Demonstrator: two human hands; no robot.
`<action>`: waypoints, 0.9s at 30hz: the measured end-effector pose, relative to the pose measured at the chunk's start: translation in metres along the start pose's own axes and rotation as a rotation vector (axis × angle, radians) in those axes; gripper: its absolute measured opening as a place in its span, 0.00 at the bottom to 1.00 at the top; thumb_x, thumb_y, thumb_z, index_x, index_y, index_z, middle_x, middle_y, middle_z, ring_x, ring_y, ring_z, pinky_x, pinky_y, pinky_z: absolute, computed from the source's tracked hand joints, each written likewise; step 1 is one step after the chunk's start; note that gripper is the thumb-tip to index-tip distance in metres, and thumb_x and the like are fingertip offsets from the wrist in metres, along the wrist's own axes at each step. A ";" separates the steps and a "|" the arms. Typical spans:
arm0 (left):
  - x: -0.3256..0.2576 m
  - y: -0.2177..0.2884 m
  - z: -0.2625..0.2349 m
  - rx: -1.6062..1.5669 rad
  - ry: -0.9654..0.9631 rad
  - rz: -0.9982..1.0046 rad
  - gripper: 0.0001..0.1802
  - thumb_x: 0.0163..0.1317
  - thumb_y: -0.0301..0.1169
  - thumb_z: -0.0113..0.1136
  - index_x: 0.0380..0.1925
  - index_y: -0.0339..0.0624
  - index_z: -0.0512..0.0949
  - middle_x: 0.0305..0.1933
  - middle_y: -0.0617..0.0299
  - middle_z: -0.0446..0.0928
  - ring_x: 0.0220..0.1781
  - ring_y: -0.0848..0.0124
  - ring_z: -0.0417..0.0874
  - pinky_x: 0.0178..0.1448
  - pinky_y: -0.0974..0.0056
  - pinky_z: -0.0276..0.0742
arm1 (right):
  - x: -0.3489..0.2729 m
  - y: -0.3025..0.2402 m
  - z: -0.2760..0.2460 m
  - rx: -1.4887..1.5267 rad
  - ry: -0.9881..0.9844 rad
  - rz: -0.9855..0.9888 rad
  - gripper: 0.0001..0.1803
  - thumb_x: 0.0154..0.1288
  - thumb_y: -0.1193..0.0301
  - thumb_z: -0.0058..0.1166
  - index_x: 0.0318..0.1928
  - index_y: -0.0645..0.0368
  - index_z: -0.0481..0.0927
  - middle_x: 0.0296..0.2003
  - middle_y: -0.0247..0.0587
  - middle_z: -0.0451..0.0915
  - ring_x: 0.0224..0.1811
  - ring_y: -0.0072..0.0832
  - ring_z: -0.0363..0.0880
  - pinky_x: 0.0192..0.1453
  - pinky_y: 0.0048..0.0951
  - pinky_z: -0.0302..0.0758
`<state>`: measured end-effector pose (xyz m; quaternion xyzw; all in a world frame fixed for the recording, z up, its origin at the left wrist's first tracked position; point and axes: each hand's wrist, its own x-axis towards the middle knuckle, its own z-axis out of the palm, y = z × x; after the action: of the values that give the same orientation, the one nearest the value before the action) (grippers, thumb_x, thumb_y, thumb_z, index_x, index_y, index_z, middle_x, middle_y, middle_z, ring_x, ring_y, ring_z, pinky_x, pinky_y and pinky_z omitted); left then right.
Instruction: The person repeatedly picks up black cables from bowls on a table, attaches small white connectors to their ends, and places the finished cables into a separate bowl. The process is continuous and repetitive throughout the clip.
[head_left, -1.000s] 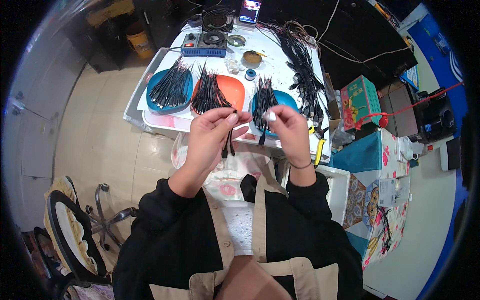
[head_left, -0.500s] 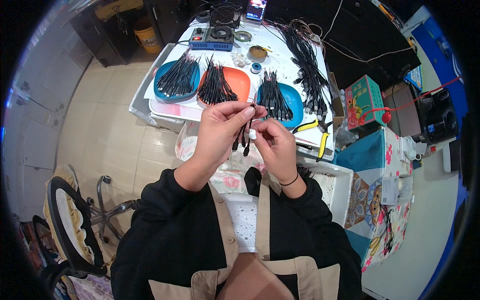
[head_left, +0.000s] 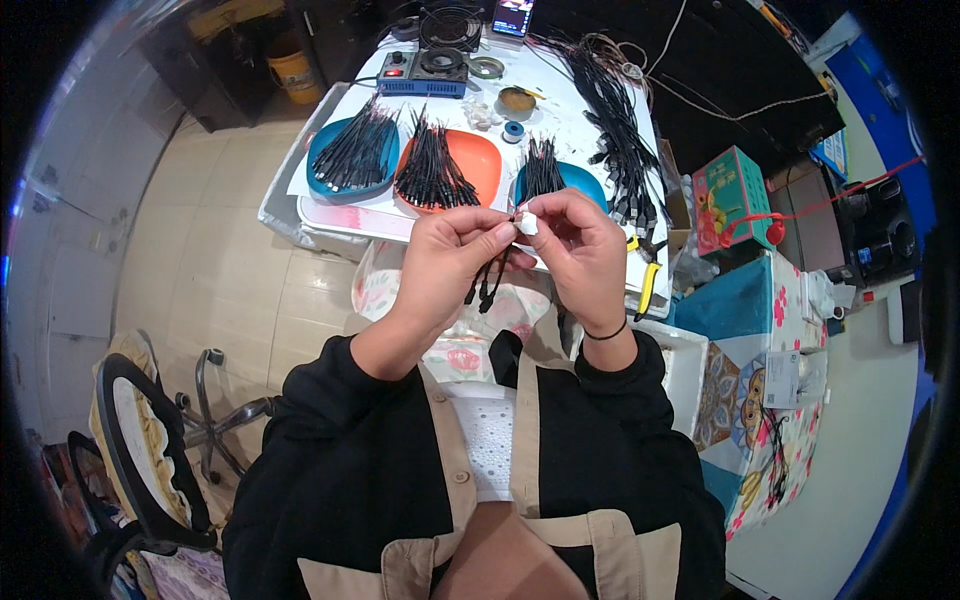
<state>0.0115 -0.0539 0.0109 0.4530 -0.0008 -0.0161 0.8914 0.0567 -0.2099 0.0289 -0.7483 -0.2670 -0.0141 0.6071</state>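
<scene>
My left hand (head_left: 445, 255) is closed in a pinch on a few short black cables (head_left: 488, 285), whose plug ends hang below my fingers. At their upper end, thin bare or coloured wire tips stick out near my left thumb. My right hand (head_left: 585, 250) is pinched at those wire tips, close against the left fingertips. A small white piece (head_left: 527, 223), perhaps a wrap, sits at the right thumb and index tip; what exactly lies between those fingers is partly hidden. Just beyond my hands, a blue tray (head_left: 590, 180) holds a bundle of black cables (head_left: 541, 168).
An orange tray (head_left: 484, 155) and another blue tray (head_left: 325, 178) hold more cables. A solder spool (head_left: 513, 132), a round tin (head_left: 516, 100) and a blue-fronted heating unit (head_left: 422, 88) with a fan behind stand farther back. Loose cables (head_left: 620, 150) and yellow-handled pliers (head_left: 648, 288) lie right.
My right hand has moved up and slightly right, from beside the hanging cables to their wire tips. It now covers part of the right blue tray and pliers. The left hand stays nearly still.
</scene>
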 end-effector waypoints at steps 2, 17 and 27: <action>0.001 0.000 -0.003 0.006 -0.031 -0.004 0.09 0.65 0.22 0.56 0.43 0.30 0.78 0.37 0.52 0.82 0.31 0.70 0.83 0.35 0.69 0.80 | 0.001 0.001 0.002 0.019 0.028 -0.030 0.05 0.65 0.79 0.55 0.40 0.69 0.77 0.34 0.34 0.78 0.33 0.17 0.79 0.38 0.17 0.76; -0.004 0.003 -0.010 -0.097 -0.157 -0.089 0.08 0.64 0.21 0.55 0.42 0.31 0.80 0.33 0.50 0.82 0.24 0.75 0.74 0.30 0.74 0.71 | -0.009 -0.002 0.007 0.769 -0.070 0.287 0.08 0.68 0.74 0.52 0.44 0.63 0.73 0.37 0.33 0.76 0.36 0.16 0.77 0.43 0.19 0.77; -0.004 0.008 -0.014 0.301 -0.307 -0.166 0.09 0.66 0.26 0.56 0.41 0.32 0.81 0.29 0.63 0.81 0.29 0.83 0.75 0.31 0.78 0.67 | -0.007 0.033 -0.012 1.122 -0.417 0.606 0.08 0.65 0.72 0.50 0.41 0.64 0.71 0.38 0.37 0.73 0.32 0.17 0.73 0.35 0.18 0.73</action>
<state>0.0078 -0.0380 0.0091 0.5716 -0.1015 -0.1579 0.7988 0.0682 -0.2269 -0.0001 -0.3483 -0.1239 0.4427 0.8169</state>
